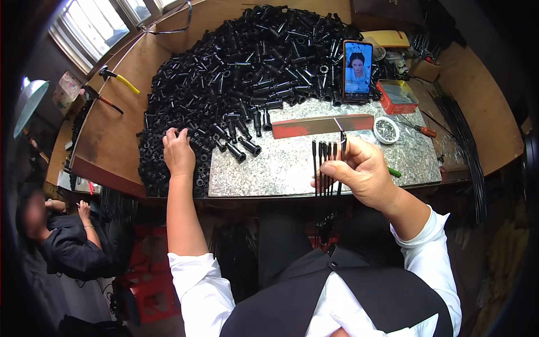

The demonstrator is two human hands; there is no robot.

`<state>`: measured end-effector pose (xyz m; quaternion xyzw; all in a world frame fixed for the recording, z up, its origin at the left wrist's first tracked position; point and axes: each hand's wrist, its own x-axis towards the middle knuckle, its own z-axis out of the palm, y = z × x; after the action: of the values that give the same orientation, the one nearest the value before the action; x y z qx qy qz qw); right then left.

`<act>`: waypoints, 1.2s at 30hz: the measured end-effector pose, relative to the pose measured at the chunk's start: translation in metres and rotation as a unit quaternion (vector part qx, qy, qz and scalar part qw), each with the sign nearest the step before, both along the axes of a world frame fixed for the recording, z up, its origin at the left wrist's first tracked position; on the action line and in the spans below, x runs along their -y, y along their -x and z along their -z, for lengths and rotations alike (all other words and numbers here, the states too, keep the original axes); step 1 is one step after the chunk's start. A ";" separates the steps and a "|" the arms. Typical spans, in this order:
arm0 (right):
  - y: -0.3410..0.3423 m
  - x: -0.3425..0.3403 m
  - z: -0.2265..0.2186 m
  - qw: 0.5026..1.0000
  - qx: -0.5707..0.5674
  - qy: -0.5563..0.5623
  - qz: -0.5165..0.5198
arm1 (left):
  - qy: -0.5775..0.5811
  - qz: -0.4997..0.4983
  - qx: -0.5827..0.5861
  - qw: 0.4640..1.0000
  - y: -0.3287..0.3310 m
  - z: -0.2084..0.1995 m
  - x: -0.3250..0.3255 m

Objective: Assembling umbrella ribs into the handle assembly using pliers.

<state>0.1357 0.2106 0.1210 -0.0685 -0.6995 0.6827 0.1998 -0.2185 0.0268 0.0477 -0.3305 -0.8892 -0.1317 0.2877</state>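
My right hand is closed on several thin black rods, held upright in a row between thumb and fingers above the front of the speckled board. The rods look like umbrella ribs, though I cannot be sure. At the left, my left hand rests on a heap of small black ring-shaped parts, fingers apart and tips bent down among them. Beyond it rises a large pile of black plastic tube-shaped pieces; a few lie loose on the board near my left hand.
A phone stands upright before the pile. Nearby are a reddish-brown strip, a white dish of small metal bits, a red box and a screwdriver. Long black rods hang over the right edge. Another person sits at lower left.
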 end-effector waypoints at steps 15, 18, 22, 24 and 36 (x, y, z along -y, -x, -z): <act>-0.006 0.004 -0.007 0.993 -0.046 0.105 0.001 | 0.043 0.085 -0.081 0.992 0.005 0.010 0.008; -0.007 0.005 -0.009 0.992 -0.042 0.115 0.007 | 0.115 0.085 -0.106 0.984 0.009 0.007 0.009; -0.009 0.001 -0.002 0.994 -0.054 0.097 -0.003 | 0.126 0.102 -0.108 0.981 0.011 0.004 0.009; -0.011 0.001 -0.002 0.994 -0.063 0.085 -0.008 | 0.135 0.105 -0.107 0.980 0.013 0.003 0.009; -0.009 0.004 -0.003 0.992 -0.057 0.108 -0.014 | -0.199 0.194 0.038 0.960 -0.045 -0.034 -0.013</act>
<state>0.1448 0.2068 0.1238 -0.0412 -0.6104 0.7595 0.2211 -0.1734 0.0401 0.0816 -0.4279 -0.7739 -0.3715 0.2829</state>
